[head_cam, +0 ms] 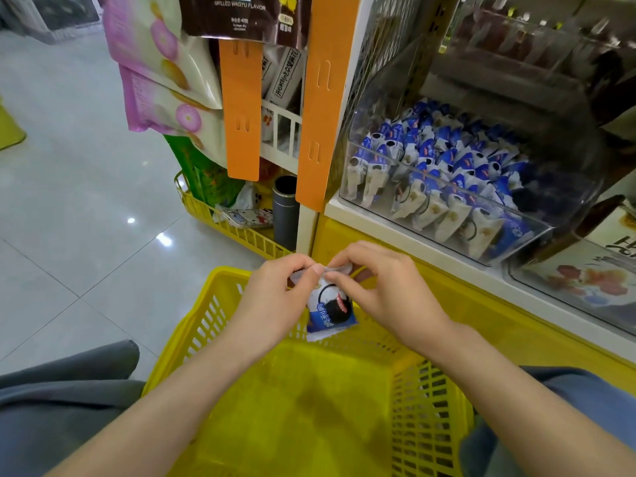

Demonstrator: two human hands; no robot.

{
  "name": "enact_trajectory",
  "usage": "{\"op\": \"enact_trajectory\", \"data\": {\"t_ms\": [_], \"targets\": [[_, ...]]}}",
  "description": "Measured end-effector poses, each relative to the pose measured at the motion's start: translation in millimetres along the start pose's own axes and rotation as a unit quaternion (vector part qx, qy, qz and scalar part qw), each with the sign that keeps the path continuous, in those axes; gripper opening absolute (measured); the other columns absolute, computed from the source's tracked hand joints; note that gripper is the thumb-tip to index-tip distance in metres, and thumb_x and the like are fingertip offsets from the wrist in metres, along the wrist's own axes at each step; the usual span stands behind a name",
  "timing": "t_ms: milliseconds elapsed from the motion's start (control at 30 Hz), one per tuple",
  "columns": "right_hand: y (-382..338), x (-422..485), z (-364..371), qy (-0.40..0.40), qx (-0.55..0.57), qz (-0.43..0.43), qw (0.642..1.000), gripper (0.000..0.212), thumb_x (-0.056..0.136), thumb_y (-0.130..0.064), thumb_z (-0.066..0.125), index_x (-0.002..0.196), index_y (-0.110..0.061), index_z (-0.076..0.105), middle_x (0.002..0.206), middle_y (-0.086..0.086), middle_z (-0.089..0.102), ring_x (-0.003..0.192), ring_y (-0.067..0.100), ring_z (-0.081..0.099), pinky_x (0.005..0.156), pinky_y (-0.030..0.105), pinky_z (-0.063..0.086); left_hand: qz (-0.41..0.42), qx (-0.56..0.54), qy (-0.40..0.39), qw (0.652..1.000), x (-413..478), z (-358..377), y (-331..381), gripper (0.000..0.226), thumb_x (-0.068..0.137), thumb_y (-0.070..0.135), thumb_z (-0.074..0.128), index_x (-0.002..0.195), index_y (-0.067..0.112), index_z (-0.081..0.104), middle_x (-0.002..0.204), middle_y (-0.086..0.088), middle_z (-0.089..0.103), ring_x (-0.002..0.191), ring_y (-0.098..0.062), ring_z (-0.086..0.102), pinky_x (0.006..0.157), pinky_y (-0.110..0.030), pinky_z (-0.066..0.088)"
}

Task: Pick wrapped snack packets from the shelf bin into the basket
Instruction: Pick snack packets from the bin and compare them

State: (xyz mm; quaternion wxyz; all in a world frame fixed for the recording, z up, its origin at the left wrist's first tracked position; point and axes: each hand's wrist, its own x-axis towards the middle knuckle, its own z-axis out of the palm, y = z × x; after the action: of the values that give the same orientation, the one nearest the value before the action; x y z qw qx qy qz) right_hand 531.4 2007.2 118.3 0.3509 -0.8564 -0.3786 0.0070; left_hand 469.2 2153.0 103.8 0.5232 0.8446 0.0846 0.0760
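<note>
A blue-and-white wrapped snack packet point(329, 309) hangs over the far end of the yellow basket point(426, 418). My left hand point(275, 301) pinches its top seam from the left, and my right hand point(382, 290) pinches the same seam from the right. The basket sits low in front of me and its floor looks bare. Up to the right, a clear shelf bin point(537, 232) holds several packets of the same kind point(444, 160).
Orange shelf strips point(315, 108) and hanging snack bags point(165, 63) stand beyond the basket. A second yellow basket point(237, 228) with goods and a grey cylinder point(285, 215) sit on the tiled floor. Another clear bin point(592, 280) lies at right. My grey-clad knees flank the basket.
</note>
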Motion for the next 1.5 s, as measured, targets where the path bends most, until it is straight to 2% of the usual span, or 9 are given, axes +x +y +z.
{"op": "enact_trajectory", "data": {"t_ms": [367,533,667,800,900,1033,1167,1367,1500], "targets": [[0,-4,-2,0.18,0.073,0.018,0.981,0.003,0.086,-0.017,0.062,0.088,-0.016,0.064,0.095,-0.009,0.058,0.091,-0.006,0.056,0.07,0.004,0.044,-0.115,-0.078,0.03,0.99,7,3,1,0.033,0.099,0.028,0.036,0.076,0.024,0.06,0.073,0.002,0.064,0.072,-0.011,0.059,0.066,-0.023,0.047],[-1,-12,1,0.081,-0.003,-0.069,0.994,0.014,0.086,-0.024,0.06,0.085,-0.012,0.066,0.108,0.0,0.057,0.103,0.004,0.051,0.083,0.017,0.045,-0.248,-0.329,-0.033,0.911,11,-2,12,0.049,0.096,0.046,0.031,0.095,0.013,0.067,0.087,-0.008,0.071,0.078,-0.019,0.067,0.067,-0.025,0.053],[0,-15,3,0.023,-0.12,-0.128,0.984,0.025,0.088,-0.036,0.049,0.096,-0.018,0.065,0.117,0.002,0.056,0.109,0.01,0.045,0.085,0.019,0.04,-0.192,-0.319,0.021,0.928,7,-2,11,0.018,0.091,0.024,0.053,0.095,0.017,0.069,0.092,-0.005,0.072,0.082,-0.016,0.065,0.08,-0.035,0.047],[-5,-12,7,0.092,0.109,0.089,0.986,0.029,0.09,-0.039,0.049,0.115,-0.024,0.048,0.116,-0.01,0.051,0.106,-0.004,0.049,0.087,0.009,0.042,-0.167,-0.297,0.025,0.94,8,-1,12,0.019,0.093,0.021,0.052,0.106,0.016,0.065,0.097,-0.001,0.072,0.086,-0.012,0.065,0.078,-0.026,0.048],[-3,-5,4,0.04,0.338,0.243,0.908,0.024,0.095,-0.025,0.045,0.112,-0.012,0.055,0.11,0.004,0.064,0.093,0.008,0.063,0.078,0.023,0.055,-0.12,-0.24,-0.016,0.963,5,2,13,0.02,0.094,0.015,0.049,0.109,0.016,0.061,0.103,-0.001,0.069,0.084,-0.004,0.064,0.068,-0.012,0.05],[-7,-3,4,0.025,0.428,0.273,0.861,0.023,0.096,-0.016,0.045,0.106,-0.001,0.058,0.094,0.011,0.067,0.074,0.01,0.067,0.065,0.025,0.057,-0.024,-0.099,0.046,0.994,3,8,7,0.023,0.092,0.012,0.052,0.114,0.02,0.056,0.109,0.002,0.064,0.092,-0.006,0.059,0.082,-0.021,0.048],[-7,-6,13,0.074,0.39,0.273,0.876,0.009,0.093,-0.012,0.05,0.092,-0.008,0.057,0.089,0.011,0.065,0.069,0.01,0.066,0.058,0.024,0.056,0.081,0.043,0.078,0.993,-2,11,2,0.031,0.084,0.022,0.063,0.108,0.033,0.047,0.107,0.013,0.051,0.094,-0.001,0.049,0.08,-0.017,0.041],[-3,-13,20,0.098,0.225,0.184,0.952,0.002,0.089,-0.019,0.058,0.091,-0.02,0.058,0.087,-0.001,0.067,0.08,0.022,0.064,0.07,0.048,0.054,0.067,0.025,0.037,0.997,2,14,-4,0.032,0.082,0.019,0.067,0.101,0.033,0.047,0.105,0.009,0.056,0.092,-0.006,0.058,0.08,-0.025,0.051],[-1,-16,20,0.11,0.146,0.142,0.973,0.005,0.087,-0.031,0.058,0.091,-0.029,0.055,0.085,-0.013,0.063,0.078,0.01,0.06,0.067,0.039,0.054,0.062,-0.011,0.003,0.998,3,10,1,0.036,0.084,0.015,0.065,0.093,0.042,0.044,0.103,0.012,0.06,0.094,-0.007,0.061,0.08,-0.021,0.052]]}}
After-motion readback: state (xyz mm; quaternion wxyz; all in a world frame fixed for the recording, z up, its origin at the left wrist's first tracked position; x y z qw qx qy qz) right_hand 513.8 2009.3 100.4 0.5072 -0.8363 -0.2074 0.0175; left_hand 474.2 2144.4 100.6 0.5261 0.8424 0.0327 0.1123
